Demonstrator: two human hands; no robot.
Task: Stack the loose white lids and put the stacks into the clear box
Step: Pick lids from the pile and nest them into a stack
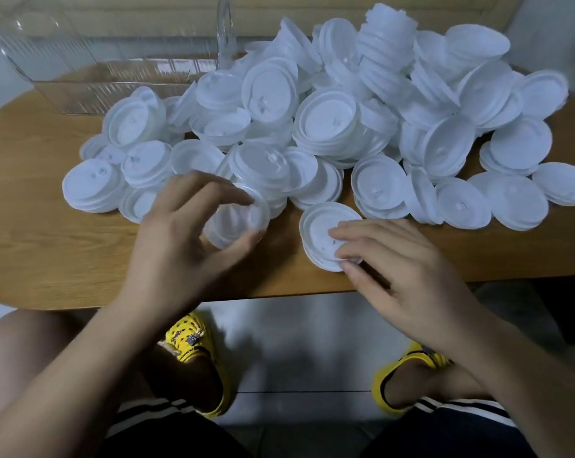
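Note:
A big heap of loose white lids [329,120] covers the middle and right of the wooden table [48,209]. My left hand [180,236] holds a single white lid [236,223] by its rim between thumb and fingers, just in front of the heap. My right hand [388,259] lies with straight fingers on top of a short stack of lids [322,233] near the table's front edge, the thumb at the stack's near rim. The clear box [81,61] stands at the back left with nothing inside.
The table's front edge runs just below both hands. Beneath it show a grey floor and my feet in yellow shoes [193,358]. A clear upright wall of the box [225,31] rises beside the heap.

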